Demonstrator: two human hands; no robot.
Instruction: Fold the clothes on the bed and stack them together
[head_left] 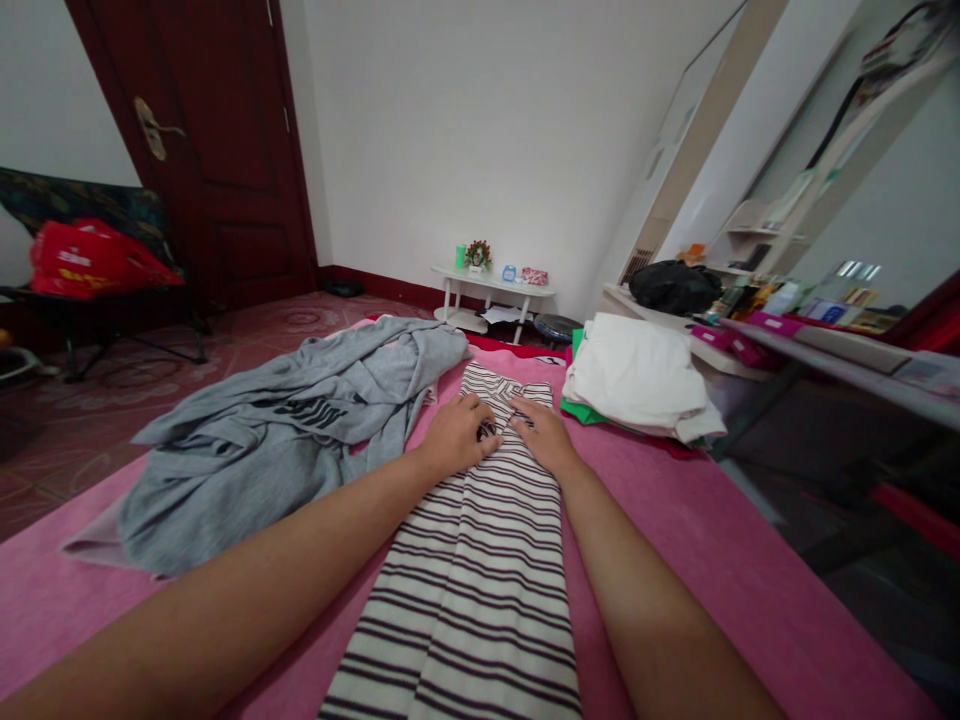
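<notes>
A white garment with dark stripes [487, 570] lies in a long narrow fold on the pink bed cover [660, 530]. Near its far end, my left hand [461, 435] rests on the cloth with its fingers spread. My right hand [546, 435] lies on the opposite side of the same end, fingers stretched out over the stripes. To the left is a rumpled grey garment [300, 420] with dark lettering. A stack of folded clothes, with a white one [634, 375] on top and a green one [585, 411] below, sits to the right.
A small white table [495, 282] stands against the far wall. On the right, a dressing table [697, 345] holds a black bag [675, 287] and bottles. A red plastic bag [97, 260] sits on a chair at left, beside a dark red door [202, 140].
</notes>
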